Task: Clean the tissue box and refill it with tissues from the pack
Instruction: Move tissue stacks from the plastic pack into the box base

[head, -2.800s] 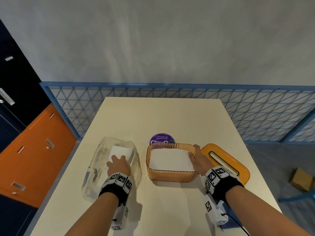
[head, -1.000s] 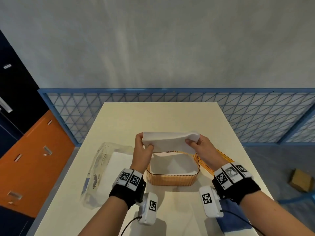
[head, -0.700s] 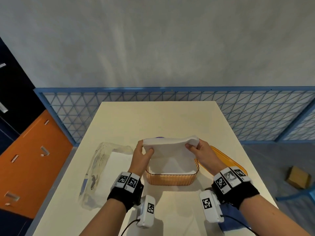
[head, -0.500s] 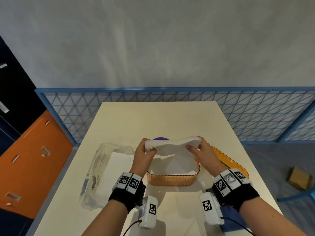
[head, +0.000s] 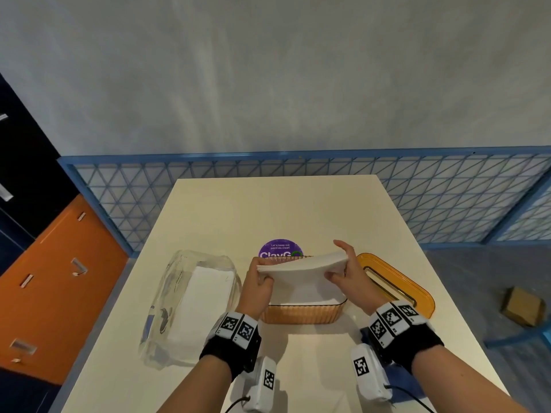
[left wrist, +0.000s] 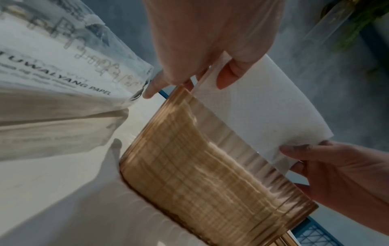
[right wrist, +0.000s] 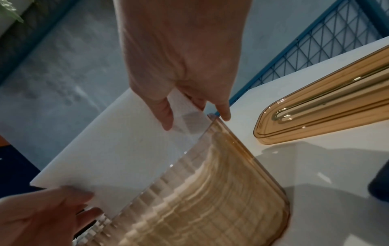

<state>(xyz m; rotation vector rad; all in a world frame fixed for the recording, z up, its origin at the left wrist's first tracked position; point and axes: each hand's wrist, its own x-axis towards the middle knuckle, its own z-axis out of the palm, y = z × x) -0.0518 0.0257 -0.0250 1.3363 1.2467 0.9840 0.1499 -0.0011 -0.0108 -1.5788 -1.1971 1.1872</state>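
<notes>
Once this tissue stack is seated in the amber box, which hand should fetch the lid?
Right hand, probably. The lid lies right of the box, just beyond that hand; the left hand sits by the tissue pack.

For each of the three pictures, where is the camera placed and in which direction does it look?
Head: above, facing forward and down at the table; both forearms show.
Left wrist: under the left hand, along its fingers toward the tissue box.
Right wrist: under the right hand, likewise.
All share the tissue stack held over the box.
</notes>
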